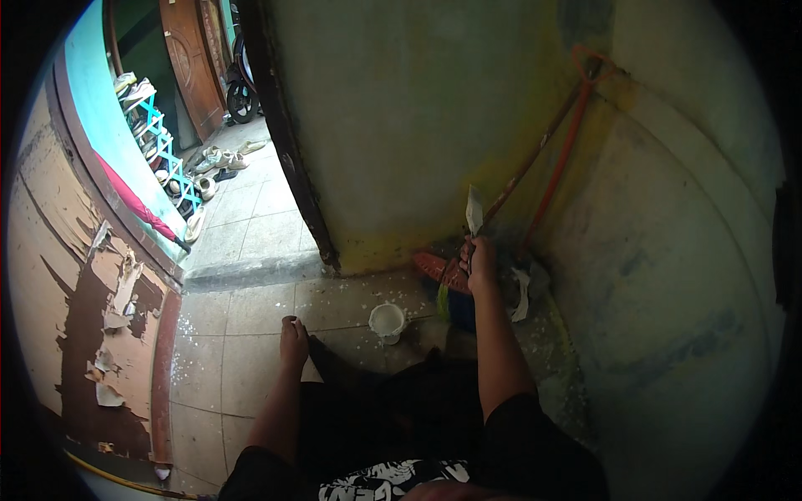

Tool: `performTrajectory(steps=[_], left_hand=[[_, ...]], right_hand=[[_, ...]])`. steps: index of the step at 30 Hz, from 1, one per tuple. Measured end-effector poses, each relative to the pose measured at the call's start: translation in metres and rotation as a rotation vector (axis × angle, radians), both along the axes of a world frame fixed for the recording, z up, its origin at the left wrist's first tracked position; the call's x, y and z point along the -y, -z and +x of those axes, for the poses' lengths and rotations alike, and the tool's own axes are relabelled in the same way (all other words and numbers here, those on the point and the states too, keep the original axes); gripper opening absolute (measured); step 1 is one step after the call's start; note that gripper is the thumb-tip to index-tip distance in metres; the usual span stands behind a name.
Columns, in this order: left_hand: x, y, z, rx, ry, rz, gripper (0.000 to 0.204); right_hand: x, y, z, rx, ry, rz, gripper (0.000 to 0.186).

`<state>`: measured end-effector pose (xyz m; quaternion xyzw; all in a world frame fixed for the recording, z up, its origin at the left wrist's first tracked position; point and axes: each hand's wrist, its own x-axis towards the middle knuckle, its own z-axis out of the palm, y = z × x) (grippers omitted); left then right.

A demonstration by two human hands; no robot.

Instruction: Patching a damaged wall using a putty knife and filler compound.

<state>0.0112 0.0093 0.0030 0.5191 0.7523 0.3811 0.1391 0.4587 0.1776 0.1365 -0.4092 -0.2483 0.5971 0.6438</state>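
Raised in front of the pale wall, my right hand is closed around the handle of a flat, whitish-bladed tool that looks like a putty knife. Its blade points upward, apart from my fingers. Lower and to the left, my left hand hangs over the tiles with its fingers curled together. A speck of white shows at its fingertips; what it holds, if anything, is too small to make out. Between my arms a small white bucket stands on the floor, its inside pale.
A brown pole and a red pole lean in the corner above an orange-red broom head. White spatter dots the floor tiles. An open doorway leads to a shoe rack; beside it leans a red umbrella. Left stands a peeling panel.
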Motion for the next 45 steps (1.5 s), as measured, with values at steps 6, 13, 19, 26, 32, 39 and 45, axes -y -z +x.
performTrajectory(steps=[6, 13, 19, 26, 32, 39, 45], left_hand=[[-0.001, 0.004, -0.003, -0.008, 0.000, 0.018, 0.031], [-0.003, 0.011, -0.006, -0.034, -0.013, 0.038, 0.030], [0.000, 0.011, -0.010, -0.014, -0.005, 0.026, 0.030], [0.002, 0.007, 0.001, -0.013, -0.011, 0.008, 0.030], [-0.003, 0.012, -0.005, -0.015, 0.012, -0.002, 0.030], [0.002, 0.016, -0.009, -0.040, -0.003, 0.026, 0.031], [-0.002, 0.016, -0.006, -0.004, 0.010, 0.009, 0.031]], right_hand=[[0.004, -0.013, 0.002, 0.098, 0.019, -0.006, 0.016], [0.004, -0.029, 0.019, 0.260, 0.024, 0.037, 0.014], [-0.017, -0.042, 0.020, 0.276, -0.002, 0.236, 0.012], [-0.027, 0.009, 0.028, 0.441, -0.032, -0.059, 0.024], [-0.015, 0.002, 0.040, 1.098, -0.093, -0.135, 0.029], [0.010, -0.026, 0.019, 1.404, -0.110, -0.123, 0.032], [-0.031, 0.006, 0.021, 0.908, -0.019, -0.099, 0.026]])
